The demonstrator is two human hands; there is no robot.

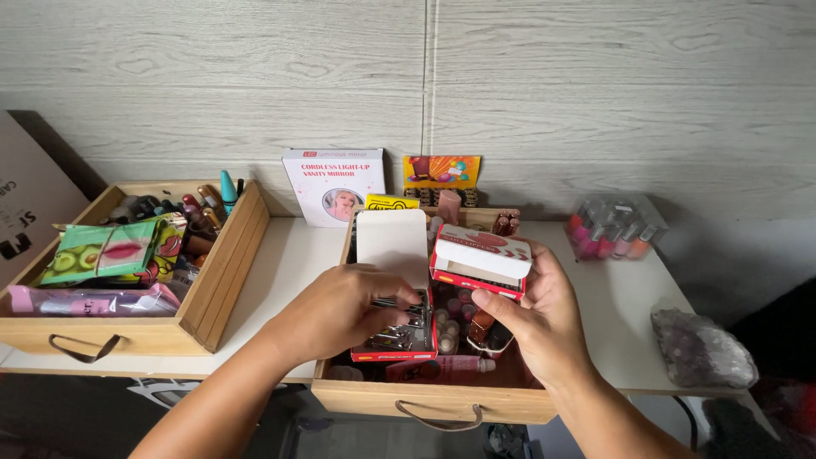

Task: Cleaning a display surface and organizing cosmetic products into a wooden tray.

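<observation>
Left hand (340,310) pinched metal clippers (399,327) in an open box (395,340); right hand (531,314) gripped another box (480,259), which might slip.

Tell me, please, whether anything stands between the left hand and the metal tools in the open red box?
Nothing visible does: the left hand already has its fingers on the metal tools in the open red box. The right hand holds a small red-and-white box beside them.
</observation>
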